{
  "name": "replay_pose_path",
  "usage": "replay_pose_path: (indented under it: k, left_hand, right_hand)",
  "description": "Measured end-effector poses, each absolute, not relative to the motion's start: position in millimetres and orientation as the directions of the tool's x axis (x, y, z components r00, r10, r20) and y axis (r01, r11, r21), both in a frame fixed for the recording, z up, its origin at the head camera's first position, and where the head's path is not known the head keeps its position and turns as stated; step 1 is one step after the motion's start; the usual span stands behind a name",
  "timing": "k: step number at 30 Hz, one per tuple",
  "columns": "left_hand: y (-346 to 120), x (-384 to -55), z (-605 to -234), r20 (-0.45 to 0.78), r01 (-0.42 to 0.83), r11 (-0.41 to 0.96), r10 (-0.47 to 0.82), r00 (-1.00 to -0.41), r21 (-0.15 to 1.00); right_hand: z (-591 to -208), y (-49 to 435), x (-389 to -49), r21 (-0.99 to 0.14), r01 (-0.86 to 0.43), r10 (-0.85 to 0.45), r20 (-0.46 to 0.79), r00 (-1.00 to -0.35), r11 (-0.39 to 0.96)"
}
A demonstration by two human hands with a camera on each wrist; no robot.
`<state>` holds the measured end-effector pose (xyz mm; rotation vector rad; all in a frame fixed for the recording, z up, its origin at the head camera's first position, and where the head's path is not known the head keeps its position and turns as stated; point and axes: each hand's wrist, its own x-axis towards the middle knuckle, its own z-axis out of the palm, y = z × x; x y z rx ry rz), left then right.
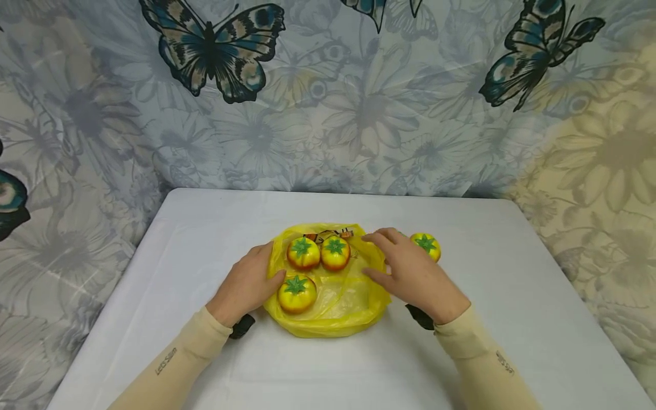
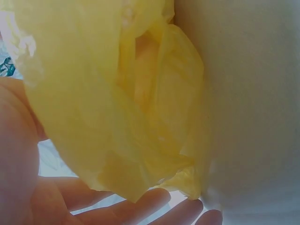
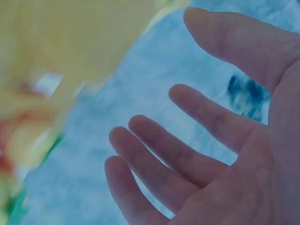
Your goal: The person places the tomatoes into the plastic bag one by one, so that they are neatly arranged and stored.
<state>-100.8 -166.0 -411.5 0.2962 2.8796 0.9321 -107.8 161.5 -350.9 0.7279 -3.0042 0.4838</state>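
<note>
A yellow plastic bag (image 1: 353,296) lies spread open on the table, its rim folded round. Three yellow-and-red toy tomatoes with green star-shaped tops are in it: two at the back, a left tomato (image 1: 303,253) and a right tomato (image 1: 335,254), and a front tomato (image 1: 297,294). A fourth tomato (image 1: 426,245) sits outside, partly hidden behind my right hand (image 1: 417,273). That hand hovers at the bag's right side, fingers spread, holding nothing. My left hand (image 1: 246,282) is at the bag's left side, thumb over the rim and loosely extended fingers along the outside (image 2: 136,206).
A white cloth covers the table (image 1: 215,216). Behind it hangs a floral curtain (image 1: 307,114) with printed butterflies. Dark wrist straps (image 1: 243,326) show under the beige sleeves (image 1: 174,353).
</note>
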Motion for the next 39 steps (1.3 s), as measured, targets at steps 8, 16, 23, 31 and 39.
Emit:
replay_pose_path:
  k: [8,16,23,31,39]
  left_hand:
    - [-168,-99,-412,-0.027,0.163,0.797,0.219,-0.975,0.582]
    - [-170,-98,-413,-0.038,0.15,0.804,0.21,-0.977,0.575]
    - [-169,-99,-412,-0.038,0.155,0.802,0.216,-0.976,0.577]
    - [-167,-99,-412,-0.037,0.159,0.8,0.22,-0.975,0.578]
    - [-165,-100,-413,-0.024,0.165,0.801,0.218,-0.976,0.576]
  right_hand:
    - [-361,224,-125,-0.349,-0.241,-0.248,0.024,-0.968,0.906]
    - [-377,253,-142,-0.349,-0.131,-0.167,-0.074,-0.983,0.928]
    - [-389,259,-147,-0.376,-0.089,-0.15,-0.136,-0.979,0.922]
    - [-400,264,-148,-0.368,-0.09,-0.145,-0.125,-0.981,0.925]
    - [-397,264,-151,-0.344,-0.098,-0.144,-0.112,-0.983,0.934]
